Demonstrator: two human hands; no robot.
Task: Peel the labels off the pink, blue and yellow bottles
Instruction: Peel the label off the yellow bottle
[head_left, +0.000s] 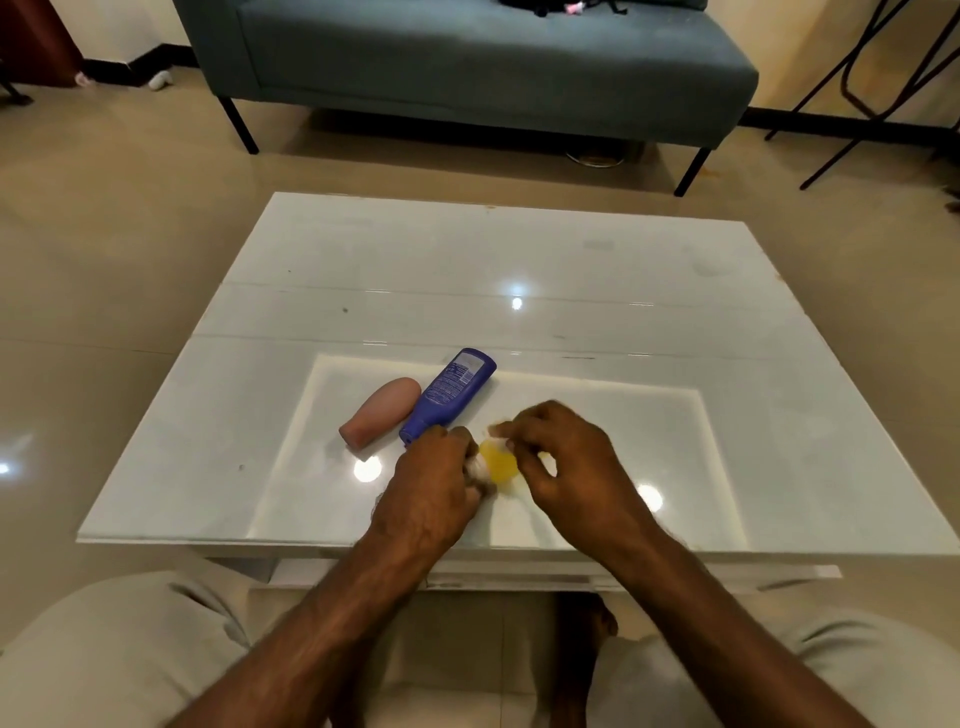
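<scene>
A small yellow bottle is held between both hands just above the near part of the white table. My left hand grips its white cap end. My right hand pinches at the bottle's upper edge with thumb and forefinger; most of the bottle is hidden. The blue bottle lies on its side behind my left hand, its printed label facing up. The pink bottle lies to its left, showing no label on the side in view.
A grey sofa stands beyond the table's far edge. Black metal legs of a stand are at the far right. My knees are under the near table edge.
</scene>
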